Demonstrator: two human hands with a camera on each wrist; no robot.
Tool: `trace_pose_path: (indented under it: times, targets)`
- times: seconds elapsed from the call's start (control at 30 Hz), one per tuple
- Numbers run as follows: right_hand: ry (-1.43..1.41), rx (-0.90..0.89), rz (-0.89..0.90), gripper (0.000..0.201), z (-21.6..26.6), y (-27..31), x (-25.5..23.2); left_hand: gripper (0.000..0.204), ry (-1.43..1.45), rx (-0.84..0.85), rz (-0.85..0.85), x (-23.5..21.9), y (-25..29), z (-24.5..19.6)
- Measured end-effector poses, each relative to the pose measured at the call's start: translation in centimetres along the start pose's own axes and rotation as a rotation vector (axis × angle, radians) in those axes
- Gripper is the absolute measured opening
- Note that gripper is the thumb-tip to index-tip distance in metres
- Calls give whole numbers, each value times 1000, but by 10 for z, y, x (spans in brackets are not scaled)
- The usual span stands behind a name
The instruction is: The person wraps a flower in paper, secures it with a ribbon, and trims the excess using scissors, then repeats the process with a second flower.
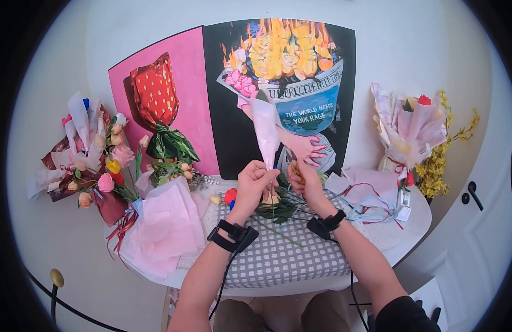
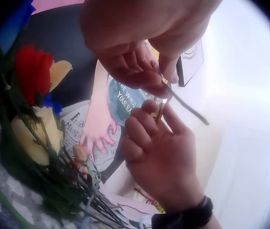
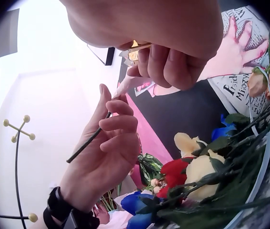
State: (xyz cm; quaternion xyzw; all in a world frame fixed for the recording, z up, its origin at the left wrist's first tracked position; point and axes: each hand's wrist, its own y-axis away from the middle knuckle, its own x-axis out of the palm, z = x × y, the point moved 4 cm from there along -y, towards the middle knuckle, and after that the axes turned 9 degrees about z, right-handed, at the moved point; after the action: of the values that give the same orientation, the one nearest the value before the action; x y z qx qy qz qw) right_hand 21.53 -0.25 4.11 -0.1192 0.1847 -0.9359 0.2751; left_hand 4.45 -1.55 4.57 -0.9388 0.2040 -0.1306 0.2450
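Observation:
My left hand (image 1: 253, 185) pinches the narrow lower end of a pale pink paper cone (image 1: 265, 133), which stands upright in front of the dark poster. A thin green stem (image 3: 88, 144) sticks out below the fingers and thumb in the right wrist view. Close beside it on the right, my right hand (image 1: 310, 185) grips a small gold metal tool (image 3: 136, 48), mostly hidden by its curled fingers; I cannot tell its kind. Below the hands lie loose flowers, among them a red rose (image 2: 32, 71), a cream rose (image 3: 203, 172) and a blue flower (image 3: 137, 206).
A grey checked cloth (image 1: 292, 260) covers the table's front middle. Pink wrapping sheets (image 1: 164, 227) lie at left, ribbons (image 1: 372, 207) at right. Wrapped bouquets stand on both sides, one at right (image 1: 408, 127). Two posters, one pink (image 1: 184, 61), lean on the wall.

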Motion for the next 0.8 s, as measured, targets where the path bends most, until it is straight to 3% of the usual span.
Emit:
trace_pose_path:
  times: [0.13,0.6,0.8]
  targets:
    - [236,-26,13,53,-1,1,5,22,-91,82,-91,-2,0,-3]
    - [244,-36,-62,53,-8,0,1,19,-72,49,19,5,1,-8]
    - [298,-67,-64,55,1,3,5,16,-82,89,-75,-1,1,-9]
